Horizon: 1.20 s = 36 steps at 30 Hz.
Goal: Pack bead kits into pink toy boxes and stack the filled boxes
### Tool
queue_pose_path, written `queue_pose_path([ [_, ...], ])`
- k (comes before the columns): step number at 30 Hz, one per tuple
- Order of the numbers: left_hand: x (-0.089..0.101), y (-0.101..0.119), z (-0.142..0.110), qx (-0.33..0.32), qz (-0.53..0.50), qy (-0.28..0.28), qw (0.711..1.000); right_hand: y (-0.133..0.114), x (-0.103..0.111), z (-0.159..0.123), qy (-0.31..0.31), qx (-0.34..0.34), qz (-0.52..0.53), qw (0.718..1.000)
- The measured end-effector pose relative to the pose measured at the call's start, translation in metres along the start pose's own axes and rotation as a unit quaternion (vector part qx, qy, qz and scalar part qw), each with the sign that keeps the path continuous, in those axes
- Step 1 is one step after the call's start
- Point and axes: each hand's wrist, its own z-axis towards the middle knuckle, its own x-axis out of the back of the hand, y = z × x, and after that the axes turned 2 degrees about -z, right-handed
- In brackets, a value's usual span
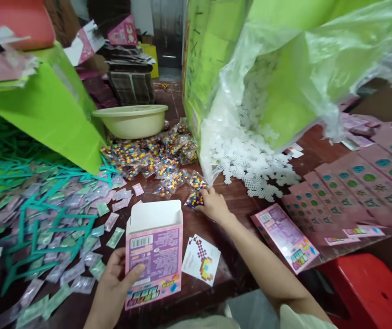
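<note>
Dark reddish wood makes up the tabletop in front of me, crowded from one side to the other, with a grey door at the back of the room. On the near side of the table, the worker's left hand grips a pink and purple carton, thumb across its printed face and fingers behind its left edge. The carton stands open at the top, its white flap raised.

Farther forward, the right hand reaches out with its fingers at a small clear bag of coloured pieces; I cannot tell whether they have closed on it. That bag sits at the near edge of a heap of similar packets, which spreads below a cream basin. Between the two arms lies a white leaflet printed with a pixel-style picture, just beside the carton.

Over on the left, small sachets lie scattered among teal sticks, near a tilted green bin. To the right of the bags, white mesh pieces spill from a larger green container with clear plastic sheeting at its mouth. Another carton, closed-looking, lies beyond the right forearm, beside overlapping flat pink boxes, with a red stool below.
</note>
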Motion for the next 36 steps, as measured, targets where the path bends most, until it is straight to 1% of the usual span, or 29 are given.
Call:
queue_pose_path([
  [3, -0.001, -0.001, -0.001, -0.011, 0.003, 0.021, 1.0, 0.003, -0.001, -0.005, -0.015, -0.01, 0.006, 1.0],
  [5, 0.0, -0.002, -0.004, -0.009, 0.007, 0.032, 0.999, 0.011, -0.003, -0.014, -0.01, -0.025, 0.009, 1.0],
  [7, 0.0, -0.002, -0.006, 0.006, 0.013, 0.035, 0.999, 0.017, -0.007, -0.023, 0.0, -0.037, 0.013, 0.999],
  [9, -0.003, 0.0, -0.006, 0.012, 0.016, 0.031, 0.999, 0.018, -0.013, -0.032, 0.012, -0.033, 0.017, 0.999],
  [11, -0.01, 0.003, -0.005, 0.011, 0.018, 0.03, 0.999, 0.014, -0.021, -0.041, 0.015, 0.007, 0.022, 1.0],
  [13, -0.02, 0.007, -0.004, 0.006, 0.022, 0.035, 0.999, 0.008, -0.028, -0.05, 0.008, 0.073, 0.03, 0.997],
  [15, -0.029, 0.011, -0.003, -0.003, 0.027, 0.04, 0.999, 0.005, -0.031, -0.056, -0.001, 0.131, 0.036, 0.991],
  [16, -0.032, 0.013, -0.002, -0.008, 0.03, 0.039, 0.999, 0.006, -0.031, -0.058, -0.004, 0.149, 0.038, 0.988],
  [19, -0.037, 0.016, -0.002, -0.013, 0.042, 0.035, 0.998, 0.014, -0.024, -0.055, -0.012, 0.178, 0.045, 0.983],
  [22, -0.037, 0.016, -0.002, -0.006, 0.044, 0.037, 0.998, 0.024, -0.013, -0.04, -0.028, 0.191, 0.059, 0.979],
  [24, -0.036, 0.015, -0.002, -0.008, 0.036, 0.036, 0.999, 0.025, -0.007, -0.028, -0.041, 0.189, 0.066, 0.979],
  [26, -0.034, 0.014, -0.003, -0.015, 0.029, 0.033, 0.999, 0.021, -0.003, -0.021, -0.05, 0.193, 0.072, 0.977],
  [28, -0.03, 0.014, -0.004, -0.02, 0.024, 0.036, 0.999, 0.019, 0.001, -0.02, -0.054, 0.204, 0.08, 0.974],
  [30, -0.023, 0.016, -0.004, -0.013, 0.021, 0.04, 0.999, 0.027, 0.009, -0.023, -0.058, 0.22, 0.089, 0.97],
  [31, -0.018, 0.017, -0.003, 0.001, 0.017, 0.043, 0.999, 0.035, 0.014, -0.024, -0.061, 0.228, 0.123, 0.964],
  [32, -0.013, 0.018, -0.002, 0.02, 0.01, 0.047, 0.999, 0.047, 0.02, -0.022, -0.059, 0.224, 0.192, 0.954],
  [33, -0.007, 0.019, 0.001, 0.04, 0.001, 0.053, 0.998, 0.06, 0.027, -0.017, -0.046, 0.205, 0.284, 0.935],
  [35, 0.002, 0.021, 0.006, 0.078, -0.015, 0.064, 0.995, 0.089, 0.043, 0.004, 0.011, 0.129, 0.464, 0.876],
  [36, 0.004, 0.022, 0.009, 0.089, -0.022, 0.068, 0.993, 0.102, 0.051, 0.021, 0.048, 0.083, 0.518, 0.85],
])
